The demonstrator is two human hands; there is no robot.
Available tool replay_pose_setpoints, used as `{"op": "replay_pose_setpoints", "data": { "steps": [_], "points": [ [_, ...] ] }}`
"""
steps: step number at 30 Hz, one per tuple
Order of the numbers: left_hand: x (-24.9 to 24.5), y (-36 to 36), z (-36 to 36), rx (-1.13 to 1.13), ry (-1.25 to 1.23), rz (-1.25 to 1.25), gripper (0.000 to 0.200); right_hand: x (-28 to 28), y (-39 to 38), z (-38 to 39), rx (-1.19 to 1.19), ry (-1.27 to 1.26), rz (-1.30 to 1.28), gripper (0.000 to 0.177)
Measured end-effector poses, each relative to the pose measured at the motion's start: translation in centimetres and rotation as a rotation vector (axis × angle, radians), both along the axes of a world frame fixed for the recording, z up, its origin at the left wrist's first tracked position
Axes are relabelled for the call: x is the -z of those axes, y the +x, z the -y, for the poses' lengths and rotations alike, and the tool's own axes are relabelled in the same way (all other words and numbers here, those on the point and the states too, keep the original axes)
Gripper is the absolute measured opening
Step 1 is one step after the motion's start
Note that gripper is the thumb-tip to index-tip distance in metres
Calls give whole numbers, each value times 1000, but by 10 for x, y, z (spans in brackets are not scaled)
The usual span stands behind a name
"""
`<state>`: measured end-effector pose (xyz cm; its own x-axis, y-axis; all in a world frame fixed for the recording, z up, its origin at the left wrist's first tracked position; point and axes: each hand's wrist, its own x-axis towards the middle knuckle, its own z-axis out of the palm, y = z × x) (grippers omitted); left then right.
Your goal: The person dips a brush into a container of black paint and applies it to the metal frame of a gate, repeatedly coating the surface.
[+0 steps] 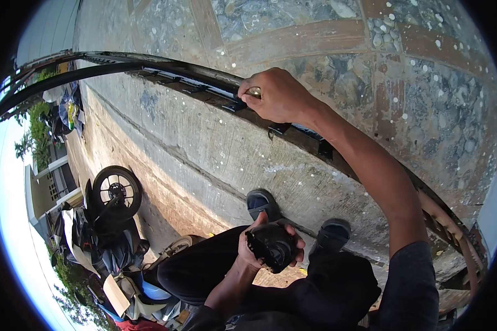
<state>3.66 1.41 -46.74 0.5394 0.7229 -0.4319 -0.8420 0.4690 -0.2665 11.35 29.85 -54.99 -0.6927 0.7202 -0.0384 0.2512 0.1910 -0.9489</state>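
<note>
My right hand (pixel 279 98) is closed in a fist at the long dark metal rail (pixel 204 83). Between its fingers shows the shiny metal band of what looks like a paintbrush (pixel 254 92); its bristles are hidden. Fresh-looking black covers parts of the rail just left of the fist. Lower down, in front of my knees, my left hand (pixel 249 248) is wrapped round a black cut-off container (pixel 273 246) with a ragged, black-smeared rim. Its inside looks dark and wet.
Concrete ground (pixel 204 143) runs below the rail, and stone paving (pixel 337 71) lies beyond it. My sandals (pixel 332 234) rest near the rail. A parked motorcycle (pixel 116 193) stands at left, with plants (pixel 38 127) and bags (pixel 70 110) farther off.
</note>
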Motion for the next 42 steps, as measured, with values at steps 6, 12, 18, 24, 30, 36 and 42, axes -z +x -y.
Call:
{"op": "replay_pose_setpoints", "data": {
  "steps": [6, 12, 18, 24, 30, 36, 42],
  "points": [
    [-10, 8, 4, -26, 40, -24, 69, -22, 31, -3, 2, -62, 50, 16],
    [-18, 17, 13, -154, 22, -31, 69, -82, 136, 29, 336, -176, -330, 12],
    [-1, 21, 17, -102, 14, -39, 64, -140, 214, 108, 617, -36, -389, 13],
    [47, 13, 41, 8, 56, -29, 57, -134, 262, 250, 1162, 74, -273, 12],
    [53, -15, 71, 49, 84, -137, 56, -102, 260, 380, 1409, -3, -254, 19],
    [8, -75, 89, -27, 113, -156, 52, -159, 198, 370, 1238, -76, -230, 24],
    [-28, -180, 109, -186, 177, -181, 53, -231, 95, 333, 1024, -14, -150, 25]
  ]
}}
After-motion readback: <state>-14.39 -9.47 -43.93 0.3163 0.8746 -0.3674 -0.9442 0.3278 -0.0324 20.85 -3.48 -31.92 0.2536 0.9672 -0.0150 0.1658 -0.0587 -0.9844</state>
